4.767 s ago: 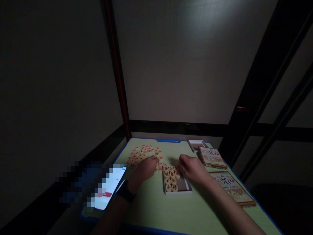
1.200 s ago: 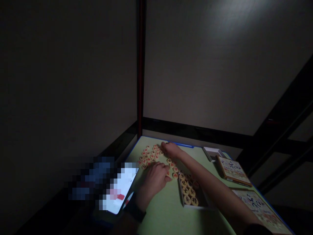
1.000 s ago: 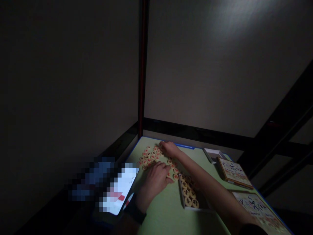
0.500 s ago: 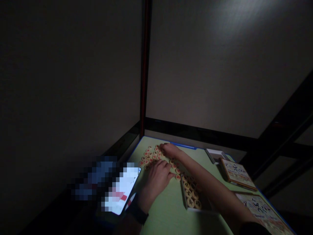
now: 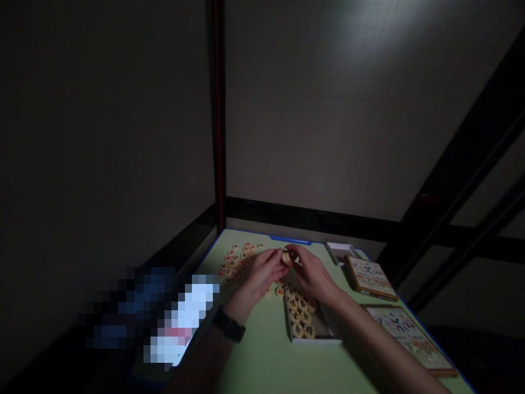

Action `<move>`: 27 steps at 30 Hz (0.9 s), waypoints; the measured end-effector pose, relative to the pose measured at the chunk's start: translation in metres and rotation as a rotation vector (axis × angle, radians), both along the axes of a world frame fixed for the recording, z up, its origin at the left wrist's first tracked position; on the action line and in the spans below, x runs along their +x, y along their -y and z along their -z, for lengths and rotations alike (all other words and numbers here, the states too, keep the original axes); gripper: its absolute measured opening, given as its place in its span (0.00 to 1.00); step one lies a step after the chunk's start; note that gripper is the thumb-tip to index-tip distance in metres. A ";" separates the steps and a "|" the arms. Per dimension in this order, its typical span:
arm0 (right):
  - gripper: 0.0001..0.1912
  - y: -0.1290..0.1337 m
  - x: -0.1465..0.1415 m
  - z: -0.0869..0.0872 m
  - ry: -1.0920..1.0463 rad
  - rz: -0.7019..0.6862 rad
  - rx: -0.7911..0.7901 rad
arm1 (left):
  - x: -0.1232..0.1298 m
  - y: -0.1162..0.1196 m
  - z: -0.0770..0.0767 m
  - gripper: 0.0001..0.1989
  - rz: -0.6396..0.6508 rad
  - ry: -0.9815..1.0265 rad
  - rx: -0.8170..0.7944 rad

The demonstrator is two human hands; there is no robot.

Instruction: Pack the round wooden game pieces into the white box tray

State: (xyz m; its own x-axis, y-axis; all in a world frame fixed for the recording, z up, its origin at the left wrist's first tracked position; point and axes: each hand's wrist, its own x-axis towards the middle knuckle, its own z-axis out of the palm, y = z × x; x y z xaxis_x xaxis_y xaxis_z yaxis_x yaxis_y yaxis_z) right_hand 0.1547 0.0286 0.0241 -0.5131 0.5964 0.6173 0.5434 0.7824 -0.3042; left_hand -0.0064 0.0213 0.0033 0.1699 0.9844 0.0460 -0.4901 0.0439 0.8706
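Pinching a piece [image 5: 287, 258] in the right hand [image 5: 310, 271], just beyond the box [image 5: 318, 341]; can't tell if gripping with the left hand [image 5: 261, 273] too.

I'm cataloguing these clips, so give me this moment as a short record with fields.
Left hand: raised, fingers at a round piece; dark band on the wrist
Right hand: at the same piece; which hand bears it is unclear
Front tray: mostly dark-lettered pieces, toward its left
Loose pieces: on the table, left of the tray, many red-lettered, partly hidden
Right side: two illustrated boxes, another open tray beyond
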 end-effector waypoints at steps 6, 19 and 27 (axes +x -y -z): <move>0.15 0.019 0.032 0.012 -0.173 0.165 -0.013 | 0.034 -0.003 -0.005 0.18 0.116 0.049 -0.016; 0.09 0.045 0.036 0.011 -0.254 0.092 0.074 | 0.039 0.008 0.009 0.28 0.219 -0.122 0.030; 0.06 0.048 0.032 0.013 -0.208 0.096 0.120 | 0.040 0.007 0.012 0.30 0.174 -0.220 0.046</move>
State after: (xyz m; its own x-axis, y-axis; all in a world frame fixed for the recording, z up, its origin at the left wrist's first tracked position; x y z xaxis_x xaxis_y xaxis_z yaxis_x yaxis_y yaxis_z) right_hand 0.1865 -0.0190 0.0114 -0.3119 0.5527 0.7728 0.5525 0.7672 -0.3257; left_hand 0.0338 0.0141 -0.0086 0.3472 0.9372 0.0335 -0.2777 0.0686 0.9582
